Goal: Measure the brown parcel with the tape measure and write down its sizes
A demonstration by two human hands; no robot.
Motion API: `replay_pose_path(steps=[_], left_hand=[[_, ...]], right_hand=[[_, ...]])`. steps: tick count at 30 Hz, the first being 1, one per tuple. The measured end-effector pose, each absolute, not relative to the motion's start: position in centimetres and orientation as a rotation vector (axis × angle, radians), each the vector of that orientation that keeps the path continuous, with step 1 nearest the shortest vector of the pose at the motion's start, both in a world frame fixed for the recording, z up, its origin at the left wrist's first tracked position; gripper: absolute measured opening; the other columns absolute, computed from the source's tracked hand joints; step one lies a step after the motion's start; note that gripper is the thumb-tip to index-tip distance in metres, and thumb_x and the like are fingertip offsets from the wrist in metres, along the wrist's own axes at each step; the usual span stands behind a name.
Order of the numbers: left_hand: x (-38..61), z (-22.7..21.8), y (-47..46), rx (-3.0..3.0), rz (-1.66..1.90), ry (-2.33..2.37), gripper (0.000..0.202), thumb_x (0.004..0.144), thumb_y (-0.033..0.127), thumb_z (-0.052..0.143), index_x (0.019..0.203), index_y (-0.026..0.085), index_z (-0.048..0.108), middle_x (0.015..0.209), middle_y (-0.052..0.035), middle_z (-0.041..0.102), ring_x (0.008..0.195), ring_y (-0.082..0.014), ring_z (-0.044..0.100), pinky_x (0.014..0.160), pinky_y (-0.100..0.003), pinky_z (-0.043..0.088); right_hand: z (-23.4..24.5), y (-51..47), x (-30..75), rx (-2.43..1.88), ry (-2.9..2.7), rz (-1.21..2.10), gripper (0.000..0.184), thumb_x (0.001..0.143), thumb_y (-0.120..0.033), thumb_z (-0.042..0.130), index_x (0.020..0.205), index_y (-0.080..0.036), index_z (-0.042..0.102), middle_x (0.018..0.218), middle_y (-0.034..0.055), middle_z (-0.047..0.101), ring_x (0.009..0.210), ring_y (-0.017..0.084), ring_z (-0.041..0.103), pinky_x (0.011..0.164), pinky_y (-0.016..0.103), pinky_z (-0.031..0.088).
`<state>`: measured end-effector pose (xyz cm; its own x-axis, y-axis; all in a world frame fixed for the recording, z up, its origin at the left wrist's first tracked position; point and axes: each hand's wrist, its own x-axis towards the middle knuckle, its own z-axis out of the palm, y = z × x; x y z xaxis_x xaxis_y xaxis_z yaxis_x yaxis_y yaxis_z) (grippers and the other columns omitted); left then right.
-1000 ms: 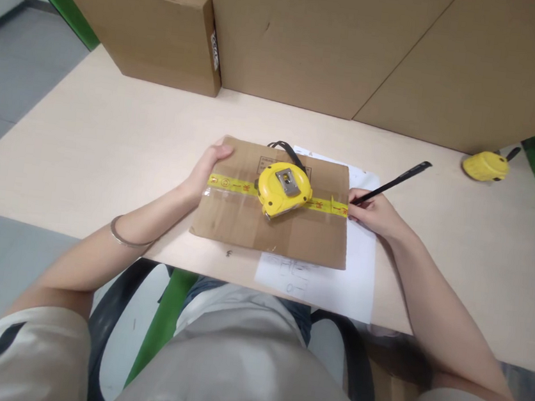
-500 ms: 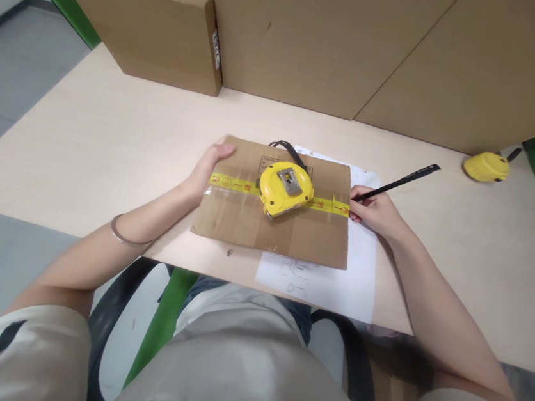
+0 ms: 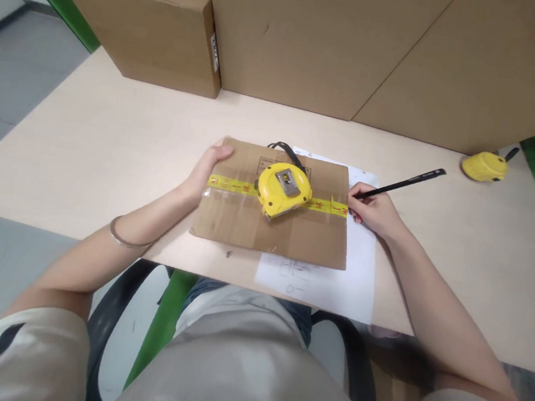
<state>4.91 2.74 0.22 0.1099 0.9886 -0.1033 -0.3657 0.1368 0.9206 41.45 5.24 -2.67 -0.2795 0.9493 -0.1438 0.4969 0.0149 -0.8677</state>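
My left hand [image 3: 208,167] grips the left edge of a small cardboard box [image 3: 236,223], its thumb on top and the other fingers hidden. Yellow printed tape runs across the box. On the box lies a yellow tape measure [image 3: 284,189] with a black wrist strap. Beside the box's right edge, my right hand [image 3: 373,209] is closed round a slim black pencil [image 3: 407,182], tilted up to the right. The pencil's tip is hidden near the box edge. Under the box and the right hand lies a white sheet of paper [image 3: 359,282] with some handwriting.
A second yellow tape measure [image 3: 484,166] sits at the back right of the pale table [image 3: 124,139]. Large cardboard boxes [image 3: 285,41] stand along the back edge, with a smaller upright box [image 3: 146,32] at the left. The table's front edge is close to my body.
The pencil has tilted slightly lower and shifted a little to the right at its top end. My left hand, the box and the tape measure on it stay nearly as they were.
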Motion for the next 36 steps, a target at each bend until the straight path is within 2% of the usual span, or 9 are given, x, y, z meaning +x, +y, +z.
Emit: replay_pose_path(steps=[9, 12, 17, 20, 23, 25, 27, 31, 36], left_hand=[[4.8, 0.0, 2.9, 0.886, 1.241, 0.940, 0.033, 0.079, 0.051, 0.068, 0.090, 0.023, 0.056, 0.088, -0.0055, 0.076, 0.106, -0.0352, 0.076, 0.085, -0.044, 0.064], [4.7, 0.1, 2.9, 0.897, 1.203, 0.984, 0.034, 0.080, 0.052, 0.067, 0.091, 0.023, 0.056, 0.090, -0.0058, 0.075, 0.107, -0.0342, 0.075, 0.088, -0.045, 0.063], [4.2, 0.7, 2.6, 1.024, 1.201, 1.036, 0.038, 0.081, 0.049, 0.069, 0.108, 0.022, 0.063, 0.102, -0.0062, 0.074, 0.109, -0.0324, 0.073, 0.090, -0.043, 0.060], [3.6, 1.1, 2.3, 1.129, 1.259, 1.062, 0.041, 0.082, 0.047, 0.077, 0.117, 0.026, 0.068, 0.114, -0.0042, 0.074, 0.111, -0.0289, 0.071, 0.093, -0.041, 0.058], [2.8, 1.5, 2.0, 1.187, 1.212, 1.050, 0.032, 0.085, 0.050, 0.079, 0.104, 0.025, 0.075, 0.129, -0.0049, 0.073, 0.118, -0.0265, 0.069, 0.099, -0.038, 0.056], [2.3, 1.6, 1.9, 1.202, 1.167, 1.051, 0.033, 0.086, 0.054, 0.080, 0.098, 0.024, 0.079, 0.127, -0.0055, 0.075, 0.119, -0.0253, 0.068, 0.102, -0.037, 0.055], [2.0, 1.7, 1.9, 1.198, 1.131, 1.072, 0.035, 0.086, 0.057, 0.080, 0.099, 0.024, 0.081, 0.121, -0.0055, 0.077, 0.117, -0.0250, 0.069, 0.101, -0.037, 0.055], [1.5, 1.6, 2.0, 1.226, 1.066, 1.053, 0.048, 0.095, 0.068, 0.062, 0.104, 0.025, 0.081, 0.123, -0.0058, 0.078, 0.121, -0.0273, 0.070, 0.105, -0.041, 0.055], [0.9, 1.1, 2.2, 1.278, 1.000, 1.006, 0.053, 0.100, 0.070, 0.051, 0.111, 0.027, 0.080, 0.131, -0.0056, 0.076, 0.129, -0.0289, 0.067, 0.109, -0.045, 0.053]], right_hand=[[-2.4, 4.7, 41.0, -1.615, -1.969, 1.051, 0.057, 0.072, -0.072, 0.076, 0.053, -0.021, 0.058, 0.052, 0.0004, 0.053, 0.052, 0.012, 0.041, 0.050, 0.029, 0.029], [-1.9, 4.0, 40.3, -1.682, -2.016, 0.958, 0.056, 0.083, -0.062, 0.067, 0.047, -0.022, 0.051, 0.047, -0.0005, 0.046, 0.051, 0.012, 0.038, 0.053, 0.029, 0.028], [-0.4, 3.0, 38.9, -1.768, -2.066, 0.756, 0.047, 0.079, -0.045, 0.072, 0.045, -0.023, 0.048, 0.046, 0.0004, 0.045, 0.051, 0.013, 0.036, 0.055, 0.031, 0.026], [1.8, 2.9, 38.3, -1.727, -1.956, 0.568, 0.045, 0.095, -0.052, 0.053, 0.061, -0.023, 0.058, 0.061, 0.0044, 0.059, 0.059, 0.019, 0.051, 0.061, 0.034, 0.039], [4.8, 3.4, 37.1, -1.480, -1.980, 0.420, 0.043, 0.098, -0.058, 0.049, 0.097, -0.022, 0.071, 0.100, 0.0110, 0.073, 0.090, 0.025, 0.067, 0.081, 0.041, 0.053], [6.7, 3.8, 35.5, -1.235, -2.194, 0.448, 0.054, 0.095, -0.064, 0.056, 0.127, -0.022, 0.070, 0.133, 0.0155, 0.067, 0.122, 0.031, 0.064, 0.102, 0.048, 0.053], [8.2, 4.1, 33.7, -1.046, -2.442, 0.544, 0.067, 0.095, -0.069, 0.058, 0.143, -0.022, 0.063, 0.155, 0.0187, 0.055, 0.146, 0.037, 0.049, 0.118, 0.058, 0.042], [9.7, 4.5, 31.1, -0.898, -2.710, 0.813, 0.060, 0.097, -0.069, 0.056, 0.134, -0.024, 0.071, 0.165, 0.0158, 0.047, 0.158, 0.039, 0.034, 0.128, 0.064, 0.025], [10.3, 4.5, 30.5, -0.846, -2.636, 1.077, 0.065, 0.083, -0.068, 0.076, 0.132, -0.027, 0.070, 0.161, 0.0115, 0.052, 0.152, 0.037, 0.043, 0.125, 0.059, 0.035]])
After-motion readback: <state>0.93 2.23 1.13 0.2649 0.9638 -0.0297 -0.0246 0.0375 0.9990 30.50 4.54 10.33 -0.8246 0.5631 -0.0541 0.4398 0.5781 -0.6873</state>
